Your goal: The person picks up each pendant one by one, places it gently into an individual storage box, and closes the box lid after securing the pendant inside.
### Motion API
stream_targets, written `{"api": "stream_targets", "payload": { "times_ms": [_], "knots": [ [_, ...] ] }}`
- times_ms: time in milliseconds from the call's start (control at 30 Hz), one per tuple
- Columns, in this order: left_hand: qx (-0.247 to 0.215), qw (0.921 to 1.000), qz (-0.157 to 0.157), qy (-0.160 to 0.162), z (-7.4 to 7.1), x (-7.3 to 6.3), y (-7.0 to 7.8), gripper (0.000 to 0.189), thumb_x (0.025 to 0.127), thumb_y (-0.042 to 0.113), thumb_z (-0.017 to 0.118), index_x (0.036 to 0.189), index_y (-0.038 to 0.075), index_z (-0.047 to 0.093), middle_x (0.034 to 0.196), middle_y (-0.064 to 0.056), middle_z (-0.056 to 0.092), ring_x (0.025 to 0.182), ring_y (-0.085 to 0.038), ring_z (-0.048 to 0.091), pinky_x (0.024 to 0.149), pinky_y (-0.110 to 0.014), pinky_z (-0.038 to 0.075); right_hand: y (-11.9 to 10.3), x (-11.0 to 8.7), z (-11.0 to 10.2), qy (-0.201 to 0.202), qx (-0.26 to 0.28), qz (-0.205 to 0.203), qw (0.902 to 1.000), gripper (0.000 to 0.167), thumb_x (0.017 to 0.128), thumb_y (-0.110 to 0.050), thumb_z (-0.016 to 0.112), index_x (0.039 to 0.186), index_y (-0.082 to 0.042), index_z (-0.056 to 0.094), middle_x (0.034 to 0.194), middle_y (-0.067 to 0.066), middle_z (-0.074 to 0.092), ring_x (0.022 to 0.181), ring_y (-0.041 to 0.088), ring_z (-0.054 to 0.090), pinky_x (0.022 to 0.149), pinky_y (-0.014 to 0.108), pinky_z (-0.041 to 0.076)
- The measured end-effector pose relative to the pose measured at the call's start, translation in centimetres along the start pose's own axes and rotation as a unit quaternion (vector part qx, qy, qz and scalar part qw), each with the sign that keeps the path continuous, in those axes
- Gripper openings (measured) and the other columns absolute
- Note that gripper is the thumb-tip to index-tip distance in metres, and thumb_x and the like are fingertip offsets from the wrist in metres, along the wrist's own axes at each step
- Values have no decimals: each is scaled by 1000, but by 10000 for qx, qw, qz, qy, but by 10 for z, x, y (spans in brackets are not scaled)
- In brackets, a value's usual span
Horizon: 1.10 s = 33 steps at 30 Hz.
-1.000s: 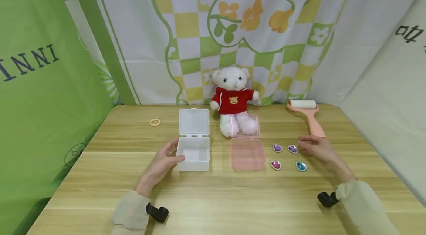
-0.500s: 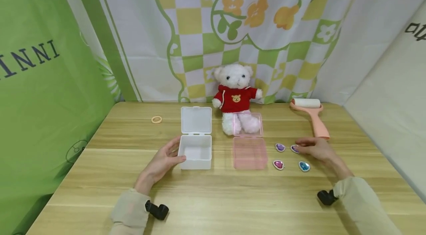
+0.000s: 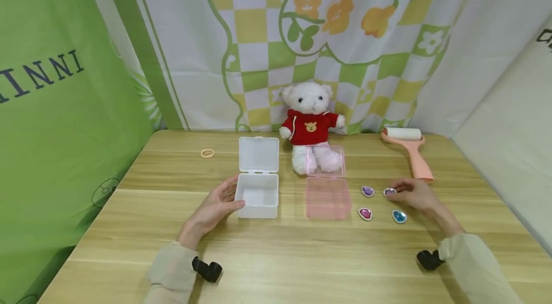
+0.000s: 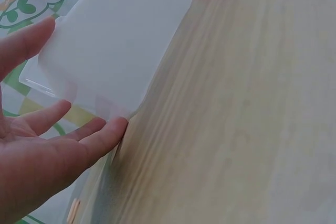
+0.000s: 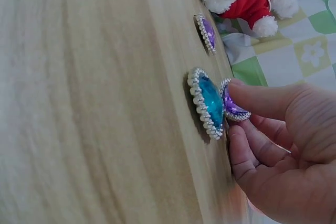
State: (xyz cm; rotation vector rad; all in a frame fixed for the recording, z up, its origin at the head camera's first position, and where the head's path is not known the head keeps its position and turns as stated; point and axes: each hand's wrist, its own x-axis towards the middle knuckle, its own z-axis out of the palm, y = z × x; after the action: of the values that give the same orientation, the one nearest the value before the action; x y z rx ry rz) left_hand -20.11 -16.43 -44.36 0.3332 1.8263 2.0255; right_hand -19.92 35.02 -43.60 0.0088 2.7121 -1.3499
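My left hand (image 3: 217, 206) holds the left side of a white plastic box (image 3: 258, 211), which stands upright with its lid raised. In the left wrist view the thumb lies by the box's upper edge and the fingertips touch its lower side. Between thumb and fingers my right hand (image 3: 416, 196) pinches a purple gem (image 5: 236, 107) with a beaded rim, tilted up in the right wrist view. Close by lie a blue gem (image 3: 399, 217), a second purple gem (image 3: 367, 191) and a pink gem (image 3: 365, 214), all rimmed with beads.
A pink see-through box (image 3: 328, 198) with its lid raised stands right of the white one. Behind it sits a white teddy bear (image 3: 310, 127) in a red hoodie. A lint roller (image 3: 414, 153) lies at the back right, a small yellow ring (image 3: 207, 153) at the back left.
My right hand has moved left onto the purple gem and now pinches it. The left hand stays at the white box. The head view has shifted slightly.
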Motion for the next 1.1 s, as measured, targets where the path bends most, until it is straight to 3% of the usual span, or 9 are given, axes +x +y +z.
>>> {"api": "stream_targets", "payload": {
  "times_ms": [367,533,633,767,867,1100],
  "knots": [
    [-58,9999,-8,-130,1,1,0,84,83,-3,67,151,3,18,148,-29,26,132,-42,32,99,-36,43,-10,-10,-6,205,719,58,9972,41,91,-13,66,114,16,49,86,-2,66,74,3,61,68,24,54],
    [-18,9999,-13,-123,0,0,2,84,84,-2,67,151,3,17,148,-28,26,133,-42,31,100,-37,42,-32,-12,-3,159,1271,-42,9918,46,94,-18,62,122,14,43,87,-13,65,80,1,62,74,22,54],
    [12,10000,-44,-82,-1,-2,2,84,84,-2,67,151,3,17,148,-29,25,133,-42,31,100,-38,42,-52,-11,4,-72,1939,-137,9809,43,95,-16,61,123,12,42,89,-11,66,82,5,64,74,22,54],
    [14,10000,-53,-55,-2,-3,2,84,84,-2,66,151,2,16,149,-29,25,134,-43,29,101,-38,41,-74,-9,15,-337,2851,-210,9577,28,94,-8,60,115,4,46,89,-5,67,83,9,66,75,23,54],
    [9,10000,-48,-55,-3,-3,1,83,85,-2,66,151,2,16,149,-29,24,134,-43,29,101,-37,41,-86,-8,24,-514,3183,-241,9463,21,95,-6,58,111,1,47,90,-3,66,84,11,65,77,24,54],
    [-4,10000,-33,-82,-1,-2,1,83,85,-3,65,151,2,16,148,-29,25,134,-42,30,101,-37,41,-114,-2,48,-746,3318,-292,9399,24,94,-7,59,112,3,46,90,-1,65,81,12,63,77,26,54]
  ]
}}
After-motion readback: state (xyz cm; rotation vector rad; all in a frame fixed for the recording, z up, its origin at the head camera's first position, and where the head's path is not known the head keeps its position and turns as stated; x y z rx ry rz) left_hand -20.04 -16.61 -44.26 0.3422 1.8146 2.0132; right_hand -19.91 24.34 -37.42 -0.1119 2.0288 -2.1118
